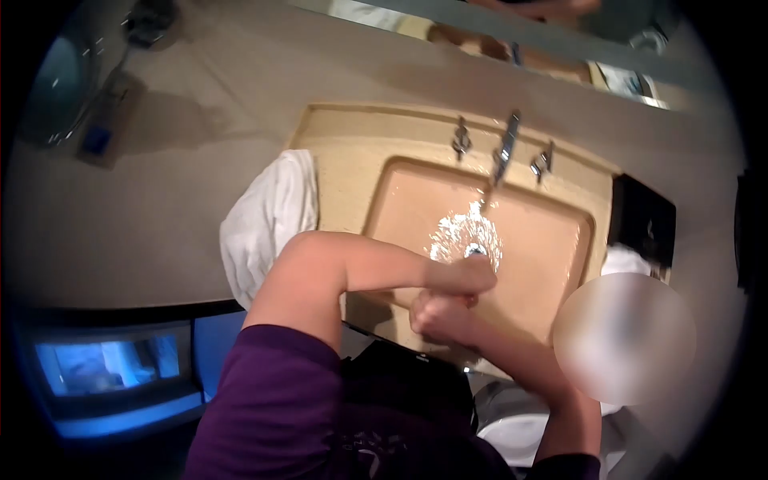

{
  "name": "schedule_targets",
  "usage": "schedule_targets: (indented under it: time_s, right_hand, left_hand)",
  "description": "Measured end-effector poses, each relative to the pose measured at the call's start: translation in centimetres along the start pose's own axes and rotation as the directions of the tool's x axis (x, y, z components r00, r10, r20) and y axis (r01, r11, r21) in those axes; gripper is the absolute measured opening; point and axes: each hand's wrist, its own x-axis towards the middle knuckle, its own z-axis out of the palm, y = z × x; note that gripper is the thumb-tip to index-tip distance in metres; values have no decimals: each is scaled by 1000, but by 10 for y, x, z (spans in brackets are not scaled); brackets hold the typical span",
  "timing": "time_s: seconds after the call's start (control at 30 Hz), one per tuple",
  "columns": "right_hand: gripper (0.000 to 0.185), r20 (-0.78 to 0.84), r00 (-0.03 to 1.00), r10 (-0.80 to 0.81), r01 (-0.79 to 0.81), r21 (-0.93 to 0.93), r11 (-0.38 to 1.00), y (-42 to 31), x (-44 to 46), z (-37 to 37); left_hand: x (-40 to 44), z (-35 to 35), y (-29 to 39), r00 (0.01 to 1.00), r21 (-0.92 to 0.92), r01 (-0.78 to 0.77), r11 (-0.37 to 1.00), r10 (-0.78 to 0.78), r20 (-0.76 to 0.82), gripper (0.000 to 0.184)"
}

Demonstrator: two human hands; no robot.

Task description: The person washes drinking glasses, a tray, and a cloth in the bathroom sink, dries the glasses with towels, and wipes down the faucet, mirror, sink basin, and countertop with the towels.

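Beige plastic-looking sink (548, 240) lies below the left hand (476, 274) and right hand (440, 316), close together over its near side, the right one curled; whether either grips anything, I cannot tell. Water (460, 228) splashes inside the sink, below the tap (506, 148) behind it.

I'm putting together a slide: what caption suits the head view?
Left hand and right hand close together at a sink, water glinting near the faucet.
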Motion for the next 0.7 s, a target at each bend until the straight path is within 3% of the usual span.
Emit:
schedule_targets:
  time_s: [0.03, 0.07, 0.1, 0.13, 0.2, 0.23, 0.27, 0.3, 0.43, 0.53, 0.6, 0.63, 0.7]
  right_hand:
    - [11, -220, 976, -7, 34, 117, 993, -4, -3, 19]
    - [8, -421, 907, 22, 81, 224, 971, -12, -13, 30]
    - [8, -330, 944, 3, 73, 217, 973, -14, -15, 34]
    - [7, -237, 971, -19, 71, 209, 975, -13, -12, 36]
    - [11, 165, 986, -37, -63, 564, 823, -10, 2, 39]
    - [11, 176, 984, -13, -90, 565, 820, -12, -3, 34]
    - [12, 82, 995, 63, -91, 414, 906, -14, -8, 28]
    - [13, -25, 993, 117, -107, 251, 962, -16, -10, 23]
    - [11, -90, 979, 183, -153, 270, 951, -27, -12, 39]
    - [11, -89, 984, 152, -121, 289, 950, -32, -15, 46]
    - [12, -141, 959, 245, -182, 355, 917, -39, -21, 54]
    - [12, -149, 960, 236, -171, 356, 919, -39, -22, 54]
    - [13, 14, 973, 232, -221, 363, 905, -39, -22, 52]
  left_hand:
    - [-4, 4, -1, 937, -48, -216, 975, 193, -293, 17]
    - [-11, 8, -1, 754, -61, -424, 903, 315, -576, 17]
    - [-5, 2, 6, 959, -3, -199, 980, 195, -206, 17]
    - [3, -5, 15, 985, 171, -20, 985, -10, 172, 17]
    - [13, 11, 12, 929, -24, 314, 949, -302, 214, 20]
    - [15, 13, 16, 935, -24, 289, 957, -277, 224, 20]
    - [17, 15, 19, 846, -271, 534, 801, -507, 167, 22]
    - [16, 15, 22, 682, -500, 684, 531, -709, 179, 27]
    - [18, 7, 33, 682, -526, 703, 479, -663, 308, 29]
    - [20, 14, 41, 669, -471, 712, 521, -706, 231, 27]
    - [24, 44, 33, 702, -435, 649, 624, -712, 26, 25]
    - [27, 59, 24, 697, -460, 649, 607, -716, 38, 24]
    - [27, 48, 29, 673, -443, 680, 584, -736, 64, 24]
